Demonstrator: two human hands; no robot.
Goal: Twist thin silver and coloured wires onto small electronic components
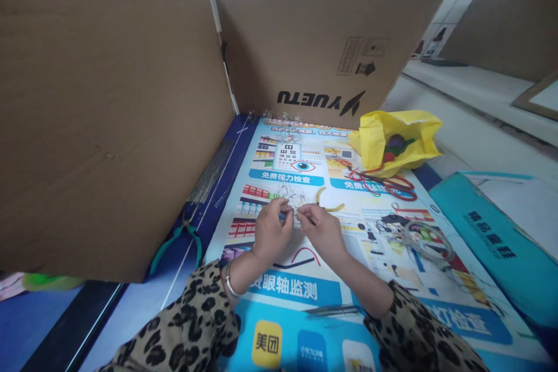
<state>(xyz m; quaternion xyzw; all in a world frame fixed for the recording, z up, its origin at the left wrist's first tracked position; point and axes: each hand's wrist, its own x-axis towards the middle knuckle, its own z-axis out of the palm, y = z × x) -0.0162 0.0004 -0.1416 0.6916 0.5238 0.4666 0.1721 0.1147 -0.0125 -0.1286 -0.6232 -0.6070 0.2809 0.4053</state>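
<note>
My left hand (271, 231) and my right hand (321, 230) meet over a printed poster (300, 290) on the table. Both pinch their fingertips together on a small thin piece, perhaps fine wire, with a hint of blue (283, 216) between them; I cannot make it out. A silver bangle (228, 280) circles my left wrist. Leopard-print sleeves cover both forearms. A tangle of thin wire shapes (291, 193) lies just beyond my fingers, and a yellow curved strip (328, 202) lies to their right.
Cardboard walls (104, 104) stand at the left and back. Green-handled pliers (178, 239) and a bundle of straight wires (209, 174) lie at the left. A yellow bag (394, 138) with colored bits, red cords (383, 183), a clear tape roll (425, 239) and a teal bag (505, 244) sit at the right.
</note>
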